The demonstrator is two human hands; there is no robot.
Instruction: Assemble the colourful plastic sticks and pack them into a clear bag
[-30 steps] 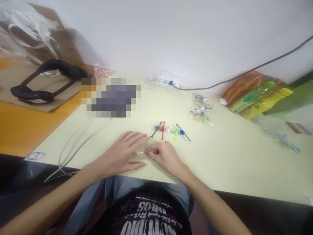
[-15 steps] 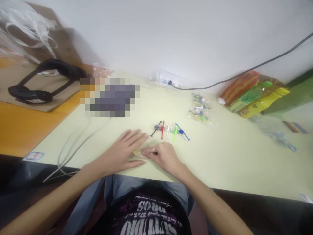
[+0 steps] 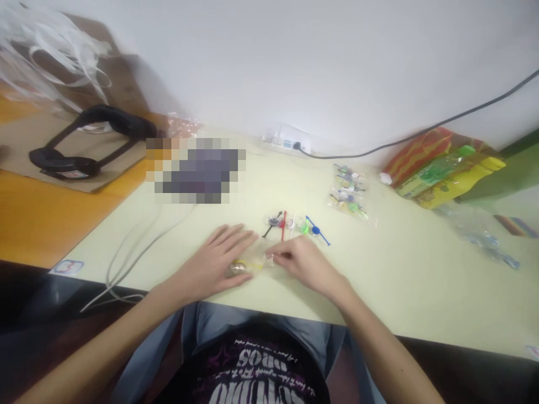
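My left hand (image 3: 221, 257) lies flat on the table with its fingers stretched out and its thumb apart. Between that thumb and forefinger sits a small yellow spinner (image 3: 238, 267) with a round clear part, partly hidden by the hand. A clear plastic bag (image 3: 266, 260) reaches from there to my right hand (image 3: 304, 259), which pinches its edge between thumb and fingers. Just beyond my hands stand several spinners with arrow-shaped pointers in a row: a black one (image 3: 273, 223), a red one (image 3: 283, 224), a white one (image 3: 292, 224), a green one (image 3: 304, 226) and a blue one (image 3: 316, 230).
Bagged spinners (image 3: 348, 193) lie farther back. At the right are a green bottle (image 3: 438, 171), a yellow bag (image 3: 457, 182) and crumpled clear plastic (image 3: 480, 238). A power strip (image 3: 286, 139) sits by the wall. Leftward are a blurred dark object (image 3: 206, 171), cables (image 3: 122, 255) and a black frame (image 3: 88, 143).
My right hand has moved right and a little up, away from my left hand, stretching the plastic bag. More of the yellow spinner shows. The whole view has shifted slightly.
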